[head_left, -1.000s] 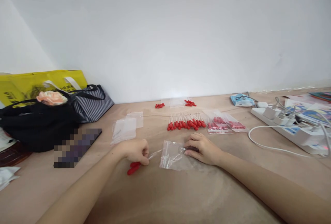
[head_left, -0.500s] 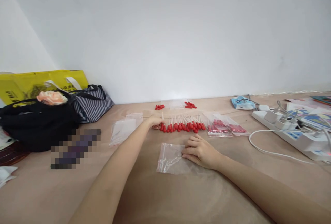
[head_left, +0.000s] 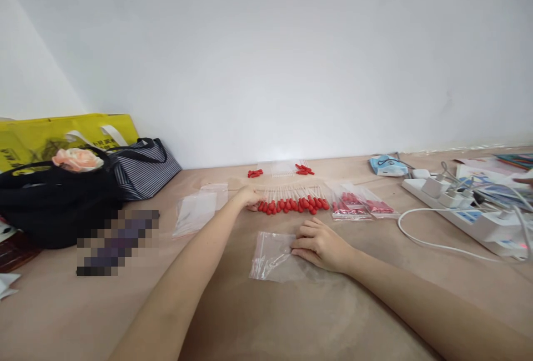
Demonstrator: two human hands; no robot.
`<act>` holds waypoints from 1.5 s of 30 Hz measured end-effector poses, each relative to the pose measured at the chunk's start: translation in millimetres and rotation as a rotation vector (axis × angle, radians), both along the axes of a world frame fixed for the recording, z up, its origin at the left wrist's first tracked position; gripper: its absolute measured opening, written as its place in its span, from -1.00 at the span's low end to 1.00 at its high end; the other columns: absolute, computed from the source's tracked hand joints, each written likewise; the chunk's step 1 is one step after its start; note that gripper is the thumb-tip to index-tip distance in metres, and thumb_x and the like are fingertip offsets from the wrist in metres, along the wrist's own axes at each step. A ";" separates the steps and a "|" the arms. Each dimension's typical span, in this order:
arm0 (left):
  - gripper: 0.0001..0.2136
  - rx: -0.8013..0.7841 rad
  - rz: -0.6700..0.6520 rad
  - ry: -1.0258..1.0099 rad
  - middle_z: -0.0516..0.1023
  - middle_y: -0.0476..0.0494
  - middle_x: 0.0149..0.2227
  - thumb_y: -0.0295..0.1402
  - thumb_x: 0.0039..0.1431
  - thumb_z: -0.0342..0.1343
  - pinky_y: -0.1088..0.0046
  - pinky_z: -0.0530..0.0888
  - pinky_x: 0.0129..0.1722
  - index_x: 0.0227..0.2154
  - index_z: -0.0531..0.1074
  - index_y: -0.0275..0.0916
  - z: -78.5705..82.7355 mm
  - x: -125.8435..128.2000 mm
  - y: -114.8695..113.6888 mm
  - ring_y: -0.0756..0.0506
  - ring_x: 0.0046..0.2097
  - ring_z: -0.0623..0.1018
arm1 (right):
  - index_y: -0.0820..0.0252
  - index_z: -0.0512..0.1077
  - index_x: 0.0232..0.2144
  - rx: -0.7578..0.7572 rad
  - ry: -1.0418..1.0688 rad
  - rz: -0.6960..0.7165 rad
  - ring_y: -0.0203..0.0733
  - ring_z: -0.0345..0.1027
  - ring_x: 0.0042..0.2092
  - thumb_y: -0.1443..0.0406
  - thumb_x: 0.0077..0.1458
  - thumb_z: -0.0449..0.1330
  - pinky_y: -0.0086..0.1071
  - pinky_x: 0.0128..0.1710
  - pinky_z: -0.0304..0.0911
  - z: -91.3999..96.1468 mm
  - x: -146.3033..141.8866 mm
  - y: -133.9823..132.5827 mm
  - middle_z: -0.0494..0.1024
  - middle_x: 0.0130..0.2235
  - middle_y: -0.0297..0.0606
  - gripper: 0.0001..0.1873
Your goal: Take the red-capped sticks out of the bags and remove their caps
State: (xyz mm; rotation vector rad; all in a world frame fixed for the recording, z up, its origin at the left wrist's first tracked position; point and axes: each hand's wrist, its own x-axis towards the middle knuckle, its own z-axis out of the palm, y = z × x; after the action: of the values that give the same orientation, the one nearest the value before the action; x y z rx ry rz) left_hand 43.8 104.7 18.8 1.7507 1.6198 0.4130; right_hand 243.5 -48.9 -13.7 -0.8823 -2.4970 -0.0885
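A row of thin pale sticks with red bulb-shaped heads (head_left: 293,204) lies side by side across the middle of the table, heads toward me. My left hand (head_left: 250,199) is at the row's left end, fingers apart and touching the outermost sticks; its fingertips are partly hidden. Nearer to me lies a clear zip bag (head_left: 272,255), flat on the table. On the bag's right part rests my right hand (head_left: 318,244), palm down, with loosely bent fingers lying on the plastic.
Filled bags of red-headed pieces (head_left: 352,205) lie right of the row. Empty-looking clear bags (head_left: 195,211) are at left. Small red bundles (head_left: 305,169) sit near the wall. A power strip (head_left: 466,214) with cables stands right; bags (head_left: 145,169) stand left.
The leftmost sticks have shifted right against the row, closing the gap there. My right hand stays on the bag. A bit of another hand now shows at the far right edge.
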 end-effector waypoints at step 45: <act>-0.65 1.002 0.532 0.626 0.35 -0.32 -0.14 -0.31 -0.05 -0.03 0.15 0.27 -0.13 -0.16 0.29 -0.33 -6.3 -151.6 -118.3 -0.32 -0.07 0.30 | 0.38 0.39 -0.34 -0.227 -0.098 -1.183 -0.03 0.35 -0.26 0.34 0.04 -0.05 -0.32 -0.34 0.13 4.3 120.6 37.8 0.45 -0.34 0.04 -0.74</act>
State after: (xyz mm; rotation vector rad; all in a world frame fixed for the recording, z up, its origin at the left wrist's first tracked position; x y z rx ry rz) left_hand -107.8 -13.6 12.4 2.2563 2.6334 1.1724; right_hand 364.1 -11.1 -9.4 -2.3524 -1.7306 -0.2342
